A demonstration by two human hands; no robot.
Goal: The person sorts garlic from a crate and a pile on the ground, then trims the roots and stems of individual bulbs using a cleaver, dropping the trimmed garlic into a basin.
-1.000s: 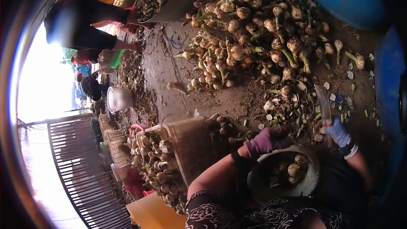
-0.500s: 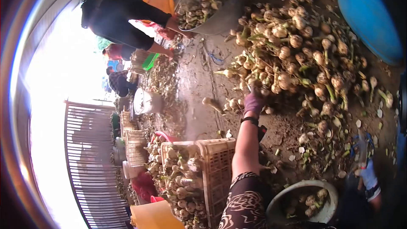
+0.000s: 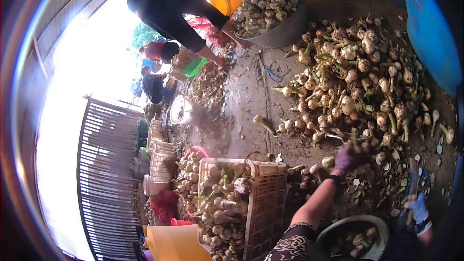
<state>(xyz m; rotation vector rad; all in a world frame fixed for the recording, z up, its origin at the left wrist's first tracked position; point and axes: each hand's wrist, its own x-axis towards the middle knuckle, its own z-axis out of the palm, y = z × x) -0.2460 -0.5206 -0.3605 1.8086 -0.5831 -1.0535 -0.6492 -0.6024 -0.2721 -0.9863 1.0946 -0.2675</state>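
My left hand (image 3: 349,159), in a purple glove with a dark wristband, is closed around garlic bulbs (image 3: 361,144) at the near edge of a large garlic pile (image 3: 357,67). A thin curved metal piece (image 3: 334,137) sticks out beside its fingers; its full shape is hidden. At lower right my right hand (image 3: 419,207), in a blue and white glove, grips a knife (image 3: 413,176) with the blade pointing away from me. Below the left forearm stands a round tub (image 3: 382,227) with some bulbs inside. Cut stem pieces and peelings litter the ground near both hands.
A plastic crate (image 3: 268,198) heaped with garlic stands left of my arm, by a yellow bucket (image 3: 179,241). Beyond are a metal tub (image 3: 290,29) of garlic, a white bucket (image 3: 182,111) and a bending person (image 3: 169,7). A blue container (image 3: 430,34) borders the pile.
My left hand has moved right and toward me, from the pile's left edge, and now has bulbs in it. The view has shifted. My right hand still holds the knife.
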